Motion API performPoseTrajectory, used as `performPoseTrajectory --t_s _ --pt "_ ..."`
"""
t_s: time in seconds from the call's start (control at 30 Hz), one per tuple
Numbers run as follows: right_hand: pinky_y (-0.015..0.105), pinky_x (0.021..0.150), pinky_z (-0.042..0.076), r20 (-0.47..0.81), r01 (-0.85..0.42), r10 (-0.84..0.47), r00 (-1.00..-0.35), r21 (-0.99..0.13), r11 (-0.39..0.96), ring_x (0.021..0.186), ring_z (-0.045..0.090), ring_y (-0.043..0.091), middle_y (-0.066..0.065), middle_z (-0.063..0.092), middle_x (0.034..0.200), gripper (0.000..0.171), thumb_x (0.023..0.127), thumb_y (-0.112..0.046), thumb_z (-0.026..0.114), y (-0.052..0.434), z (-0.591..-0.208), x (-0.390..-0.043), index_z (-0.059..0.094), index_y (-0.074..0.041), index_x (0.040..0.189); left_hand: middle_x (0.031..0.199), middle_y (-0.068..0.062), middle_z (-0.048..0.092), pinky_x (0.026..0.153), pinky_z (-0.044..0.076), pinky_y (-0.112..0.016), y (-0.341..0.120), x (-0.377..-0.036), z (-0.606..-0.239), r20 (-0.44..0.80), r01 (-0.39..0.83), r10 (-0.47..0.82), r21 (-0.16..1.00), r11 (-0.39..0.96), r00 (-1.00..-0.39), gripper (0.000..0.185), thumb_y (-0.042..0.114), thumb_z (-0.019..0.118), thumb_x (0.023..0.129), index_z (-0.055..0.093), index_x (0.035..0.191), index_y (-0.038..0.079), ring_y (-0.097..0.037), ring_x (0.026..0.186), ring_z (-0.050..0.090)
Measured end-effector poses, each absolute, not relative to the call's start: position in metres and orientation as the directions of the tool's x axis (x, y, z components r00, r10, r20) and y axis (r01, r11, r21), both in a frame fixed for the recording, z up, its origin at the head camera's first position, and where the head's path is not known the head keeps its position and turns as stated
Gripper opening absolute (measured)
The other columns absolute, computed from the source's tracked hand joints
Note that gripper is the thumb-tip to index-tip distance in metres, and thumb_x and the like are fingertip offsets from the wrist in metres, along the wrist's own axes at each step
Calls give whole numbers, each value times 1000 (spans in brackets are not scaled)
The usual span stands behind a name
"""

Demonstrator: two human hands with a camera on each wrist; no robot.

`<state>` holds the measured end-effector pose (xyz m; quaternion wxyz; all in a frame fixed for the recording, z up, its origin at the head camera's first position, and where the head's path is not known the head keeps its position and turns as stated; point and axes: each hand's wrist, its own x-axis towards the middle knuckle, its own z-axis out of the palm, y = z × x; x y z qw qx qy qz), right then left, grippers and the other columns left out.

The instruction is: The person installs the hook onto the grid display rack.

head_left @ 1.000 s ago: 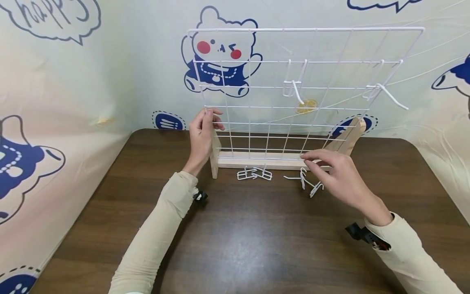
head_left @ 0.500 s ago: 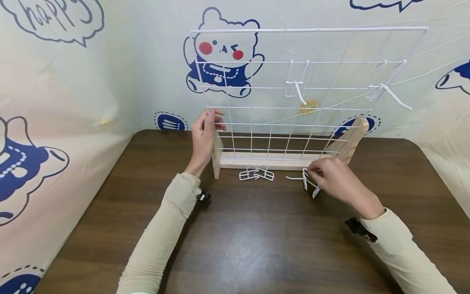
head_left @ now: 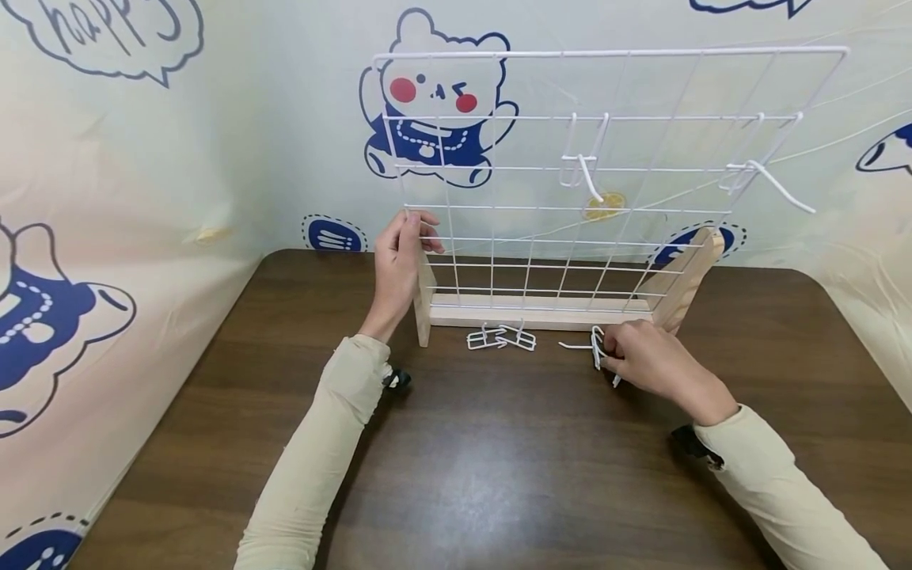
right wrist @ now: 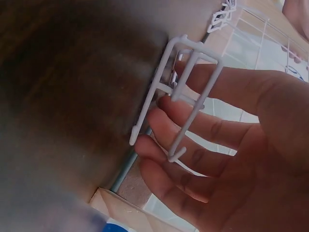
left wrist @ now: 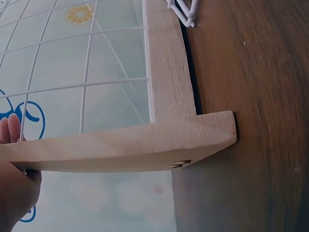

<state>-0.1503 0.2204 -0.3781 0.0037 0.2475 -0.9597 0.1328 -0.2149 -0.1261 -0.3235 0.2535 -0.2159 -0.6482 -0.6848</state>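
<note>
A white wire grid rack (head_left: 549, 210) stands upright on a wooden base with two side legs. My left hand (head_left: 399, 257) grips its left edge, thumb in front and fingers on the far side; in the left wrist view that hand shows around the wooden leg (left wrist: 96, 154). By the base's right front, my right hand (head_left: 651, 356) has its fingers curled at a white wire hook (right wrist: 193, 104), thumb above. This hook (head_left: 597, 348) is on the table, its prong pointing left. A second hook beside it is mostly hidden behind the fingers.
Two more white hooks (head_left: 501, 338) lie on the brown table (head_left: 463, 467), in front of the base. On the grid hang a hook (head_left: 587, 166) near the middle and another hook (head_left: 765, 176) at the right edge. A patterned cloth wall (head_left: 249, 119) stands behind.
My right hand has come down from the grid's lower wires to the loose hooks, and its fingers have closed in on one. My left hand has stayed on the rack's edge.
</note>
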Motion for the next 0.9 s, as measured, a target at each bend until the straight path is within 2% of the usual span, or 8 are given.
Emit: performPoseTrajectory --t_s 0.1,0.2,0.33,0.43,0.53,0.6,0.77,0.9 --pt "34 54 44 54 -475 -478 -876 -257 842 61 50 14 -6 54 64 22 82 -12 77 222 -378 -149 60 -15 69 81 -20 62 71 58 -40 -127 -214 -323 634 636 -58 771 -36 -771 35 10 38 106 58 98 -18 -50 73 58" --pt "33 54 44 23 -479 -491 -871 -259 839 58 49 13 -6 53 62 25 83 -7 74 224 -374 -148 59 -16 65 82 -28 59 71 58 -37 -126 -214 -323 639 641 -53 767 -41 -768 35 9 38 105 57 99 -20 -49 74 57" --pt "28 50 37 -54 -482 -515 -856 -278 831 55 42 11 -8 47 58 30 80 1 68 226 -369 -145 55 -16 60 85 -37 55 71 58 -33 -127 -214 -323 643 645 -51 764 -37 -764 35 9 39 105 57 99 -20 -44 73 58" --pt "25 48 30 -100 -490 -539 -836 -304 817 53 36 9 -9 39 56 33 76 5 65 228 -367 -144 50 -17 57 83 -29 59 72 58 -34 -128 -214 -323 641 643 -44 766 -27 -766 35 9 39 105 57 100 -19 -44 73 59" --pt "23 48 29 -140 -492 -558 -818 -331 805 52 35 7 -10 38 56 32 74 5 65 231 -363 -144 48 -17 57 83 -17 62 73 59 -37 -131 -213 -323 633 634 -33 773 -19 -773 35 10 39 105 58 100 -20 -47 74 58" --pt "24 49 30 -172 -475 -552 -816 -345 810 52 36 8 -9 38 56 30 74 5 64 232 -359 -144 49 -16 58 83 -15 63 73 59 -37 -132 -213 -322 631 631 -28 775 -16 -776 36 10 39 105 58 100 -20 -48 75 58" --pt "27 53 37 -178 -459 -537 -825 -345 819 57 44 12 -5 47 63 22 76 7 64 234 -348 -141 57 -12 67 84 -34 58 72 59 -36 -133 -214 -321 636 636 -20 771 -15 -772 36 10 39 106 57 99 -20 -46 73 59" --pt "27 54 39 -97 -494 -553 -827 -342 799 58 46 10 -6 50 64 23 76 7 64 236 -342 -137 59 -14 69 84 -34 58 72 59 -37 -131 -213 -320 631 631 -14 775 -13 -775 35 10 39 106 58 98 -17 -44 72 60"
